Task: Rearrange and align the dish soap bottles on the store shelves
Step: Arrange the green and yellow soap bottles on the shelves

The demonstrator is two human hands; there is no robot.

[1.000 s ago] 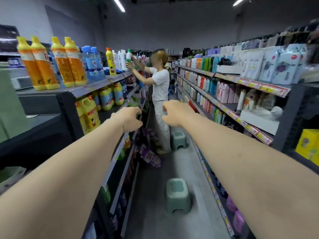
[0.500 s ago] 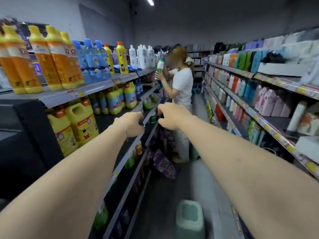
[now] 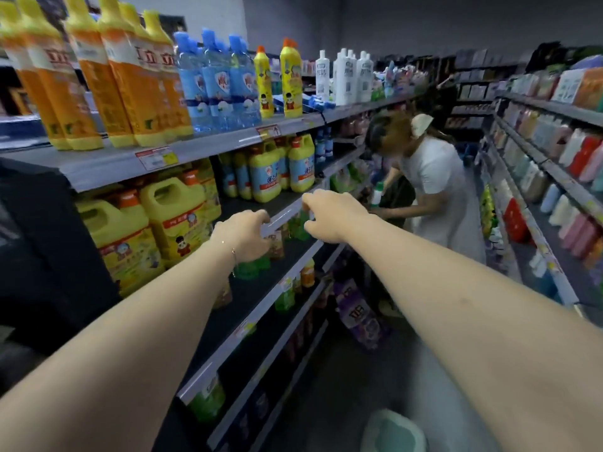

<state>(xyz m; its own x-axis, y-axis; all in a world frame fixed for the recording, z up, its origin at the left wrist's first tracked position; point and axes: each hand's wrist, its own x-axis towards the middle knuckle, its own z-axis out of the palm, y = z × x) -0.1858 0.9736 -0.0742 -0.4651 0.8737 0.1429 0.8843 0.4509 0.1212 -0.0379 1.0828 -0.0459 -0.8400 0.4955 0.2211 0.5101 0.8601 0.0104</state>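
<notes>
Both my arms reach to the left-hand shelving. My left hand [image 3: 244, 238] hovers with curled fingers over small bottles on the third shelf: a green bottle [image 3: 248, 270] below the wrist and a brown bottle [image 3: 276, 244] at the fingertips. Its grip is hidden. My right hand [image 3: 329, 218] is spread, finger and thumb apart, right next to a cluster of green bottles [image 3: 298, 228] under the shelf rail [image 3: 287, 213]. Tall orange dish soap bottles [image 3: 130, 93] and blue bottles [image 3: 215, 86] stand on the top shelf. Yellow jugs [image 3: 173, 216] fill the second shelf.
A person in white [image 3: 434, 177] bends over the same shelving further down the aisle. Purple refill bags [image 3: 359, 318] lie on the floor by the shelf foot. A pale green stool [image 3: 391, 432] stands at my feet. Stocked shelves [image 3: 554, 171] line the right side.
I have moved closer to the left shelving and turned toward it. Both hands have gone from the aisle's middle to the small bottles under the second shelf. The person has bent down.
</notes>
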